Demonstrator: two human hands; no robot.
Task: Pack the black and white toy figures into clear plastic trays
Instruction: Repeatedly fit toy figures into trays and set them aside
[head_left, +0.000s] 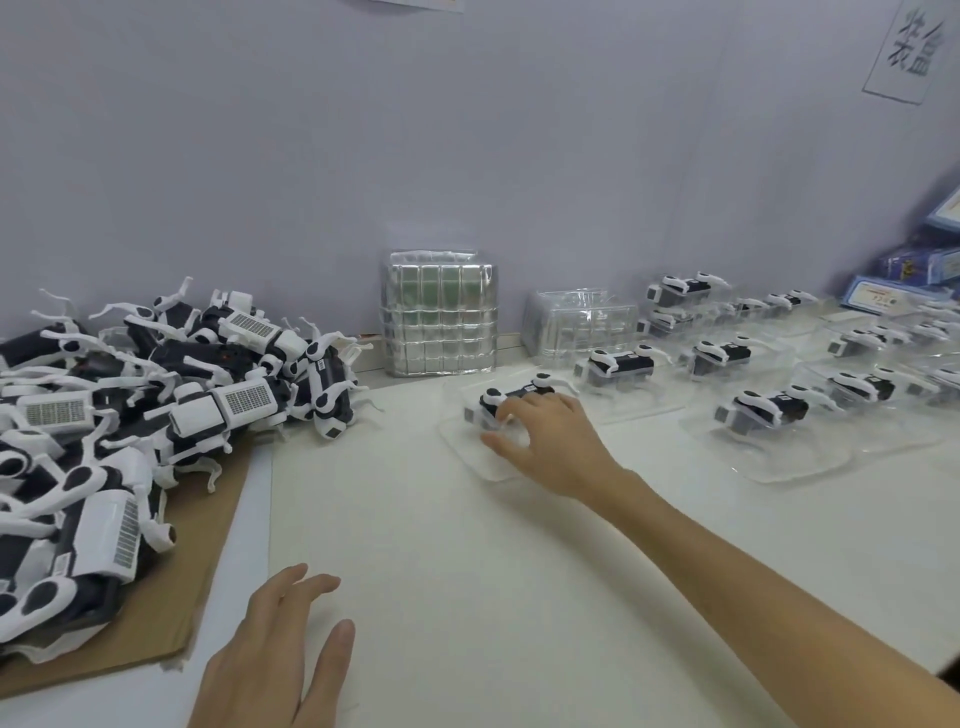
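Right hand on a figure in its tray, left hand idle

The right hand (545, 441) reached forward with its fingers curled over a black and white toy figure (514, 397) sitting in a clear tray (462, 441), the thumb spread low against the tray's near side. The left hand (275, 649) lay nearer the body, fingers loosely spread and holding nothing, over the white tabletop (441, 545). Left of the left hand a heap of loose figures (156, 389) lay on a cardboard sheet (156, 634). Beyond the right hand stood a stack of empty trays (439, 317); to its right lay rows of packed trays (769, 410).
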